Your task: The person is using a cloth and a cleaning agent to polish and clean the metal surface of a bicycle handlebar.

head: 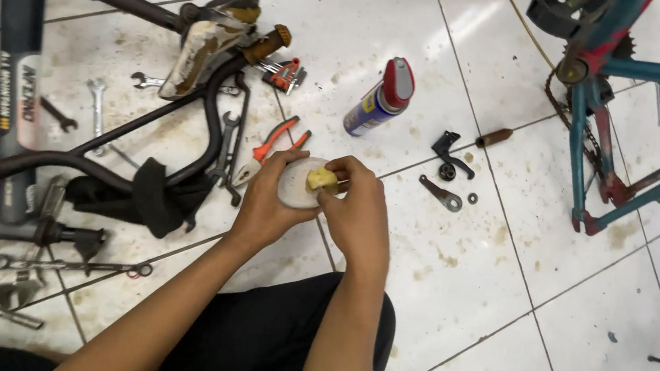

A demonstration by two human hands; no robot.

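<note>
My left hand [265, 204] grips a small round white tub [292, 184] from its left side, above the tiled floor. My right hand [358, 212] meets it from the right, its fingers closed at the tub's mouth, where a lump of yellow grease [321, 179] shows. Both forearms reach out over my black-trousered knee [269, 339].
A spray can with a red cap [380, 98] lies just beyond my hands. Orange-handled pliers [272, 145], spanners [98, 105] and small metal parts [446, 180] lie scattered about. Black handlebars [110, 150] and a dark frame sit left; a teal bicycle frame [597, 137] stands right.
</note>
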